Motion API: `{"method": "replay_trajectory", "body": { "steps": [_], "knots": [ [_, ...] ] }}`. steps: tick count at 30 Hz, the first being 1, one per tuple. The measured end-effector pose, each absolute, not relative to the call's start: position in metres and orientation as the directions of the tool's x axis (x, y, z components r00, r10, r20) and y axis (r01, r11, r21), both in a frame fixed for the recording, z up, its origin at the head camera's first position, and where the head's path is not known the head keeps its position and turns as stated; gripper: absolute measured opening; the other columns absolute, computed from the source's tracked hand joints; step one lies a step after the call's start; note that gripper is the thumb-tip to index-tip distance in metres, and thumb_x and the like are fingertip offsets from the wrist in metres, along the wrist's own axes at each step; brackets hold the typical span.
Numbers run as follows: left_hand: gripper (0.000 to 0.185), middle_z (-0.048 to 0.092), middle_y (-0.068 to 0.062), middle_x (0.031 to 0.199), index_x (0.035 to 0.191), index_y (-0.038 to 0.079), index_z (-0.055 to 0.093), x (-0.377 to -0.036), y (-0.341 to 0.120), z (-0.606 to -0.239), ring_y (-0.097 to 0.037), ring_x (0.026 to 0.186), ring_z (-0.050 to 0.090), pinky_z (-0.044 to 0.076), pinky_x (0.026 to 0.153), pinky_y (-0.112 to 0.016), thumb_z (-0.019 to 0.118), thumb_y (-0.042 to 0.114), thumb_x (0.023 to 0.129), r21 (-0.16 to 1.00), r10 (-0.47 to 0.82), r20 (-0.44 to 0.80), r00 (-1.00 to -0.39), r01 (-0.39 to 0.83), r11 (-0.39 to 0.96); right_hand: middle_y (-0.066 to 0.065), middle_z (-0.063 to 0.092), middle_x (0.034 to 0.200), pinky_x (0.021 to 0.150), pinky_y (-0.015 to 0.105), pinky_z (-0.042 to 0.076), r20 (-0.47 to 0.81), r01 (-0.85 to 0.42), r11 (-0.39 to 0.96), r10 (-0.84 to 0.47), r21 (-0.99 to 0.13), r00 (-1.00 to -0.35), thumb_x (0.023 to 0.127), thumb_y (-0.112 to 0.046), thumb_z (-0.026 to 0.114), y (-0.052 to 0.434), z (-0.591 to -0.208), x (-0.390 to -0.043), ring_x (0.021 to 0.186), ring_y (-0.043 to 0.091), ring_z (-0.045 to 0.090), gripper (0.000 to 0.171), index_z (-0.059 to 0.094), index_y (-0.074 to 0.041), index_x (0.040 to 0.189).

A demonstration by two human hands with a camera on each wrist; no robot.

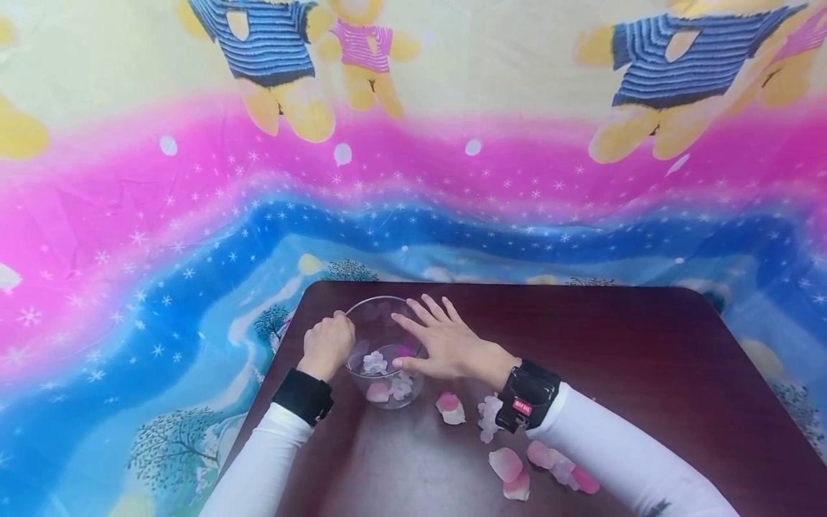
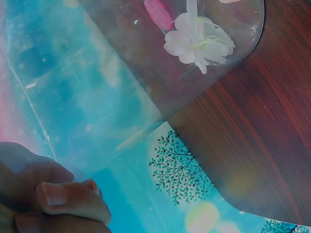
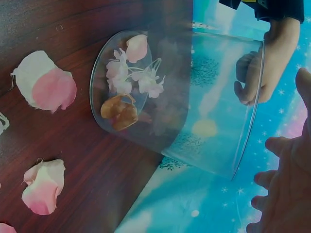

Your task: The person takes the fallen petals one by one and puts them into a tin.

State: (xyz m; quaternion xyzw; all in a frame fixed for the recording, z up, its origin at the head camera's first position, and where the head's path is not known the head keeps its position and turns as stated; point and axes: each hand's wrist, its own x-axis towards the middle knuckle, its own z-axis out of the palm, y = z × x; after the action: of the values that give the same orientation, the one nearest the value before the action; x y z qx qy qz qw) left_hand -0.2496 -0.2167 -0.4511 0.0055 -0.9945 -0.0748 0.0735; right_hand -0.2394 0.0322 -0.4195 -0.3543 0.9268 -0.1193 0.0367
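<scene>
Head view: a clear glass bowl (image 1: 386, 355) stands upright near the left edge of a dark wooden table (image 1: 646, 359), mouth opening upward, its axis vertical. Being round, it shows no long axis across the table. The left hand (image 1: 327, 345) grips the bowl's left rim, fingers curled over the edge. The right hand (image 1: 446, 343) is held over the bowl's right rim, palm down, fingers (image 1: 426, 310) straight and spread, pointing toward the far left across the opening; whether it touches the glass cannot be told.

Inside the bowl lie a white flower (image 1: 375, 362) and pink petals (image 1: 378, 392). Loose petals (image 1: 450, 408) lie on the table just right of the bowl, with more (image 1: 510, 467) nearer the person beneath the right forearm.

Left wrist view: the fingers (image 2: 73, 199) pinch the thin glass rim, thumbnail showing; the bowl wall (image 2: 121, 87) runs away from the hand toward its base, where the white flower (image 2: 199, 41) rests.

Right wrist view: the bowl (image 3: 194, 97) appears from the side, base on the table, rim toward the right hand's fingers (image 3: 286, 194), which are apart and relaxed. The left hand (image 3: 257, 73) holds the far rim. Two petals (image 3: 46, 87) lie on the table beside the base.

A brightly printed cloth (image 1: 194, 215) surrounds the table.
</scene>
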Motion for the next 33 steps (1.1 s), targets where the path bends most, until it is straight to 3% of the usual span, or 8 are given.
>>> {"method": "replay_trajectory", "body": {
  "steps": [16, 33],
  "knots": [
    [0.033, 0.070, -0.031, 0.087, 0.092, -0.005, 0.057, -0.250, -0.216, -0.450, -0.047, 0.081, 0.070, 0.056, 0.067, -0.057, 0.041, 0.021, 0.105, 0.154, -0.033, 0.129, -0.991, -0.013, 0.988, 0.011, 0.019, 0.170, 0.125, 0.064, 0.005, 0.082, -0.581, 0.760, -0.585, -0.290, -0.807, 0.096, -0.067, 0.047, 0.066, -0.419, -0.258, 0.160, 0.036, 0.008, 0.079, 0.024, -0.028, 0.162],
    [0.035, 0.070, -0.031, 0.090, 0.093, -0.005, 0.057, -0.252, -0.216, -0.452, -0.048, 0.085, 0.070, 0.056, 0.070, -0.058, 0.037, 0.021, 0.104, 0.151, -0.034, 0.131, -0.991, -0.014, 0.988, 0.020, 0.027, 0.166, 0.122, 0.068, 0.009, -0.002, -0.416, 0.855, -0.438, -0.310, -0.899, 0.094, -0.068, 0.048, 0.130, -0.463, -0.281, 0.156, 0.046, 0.016, 0.082, 0.033, -0.019, 0.159]
  ]
}}
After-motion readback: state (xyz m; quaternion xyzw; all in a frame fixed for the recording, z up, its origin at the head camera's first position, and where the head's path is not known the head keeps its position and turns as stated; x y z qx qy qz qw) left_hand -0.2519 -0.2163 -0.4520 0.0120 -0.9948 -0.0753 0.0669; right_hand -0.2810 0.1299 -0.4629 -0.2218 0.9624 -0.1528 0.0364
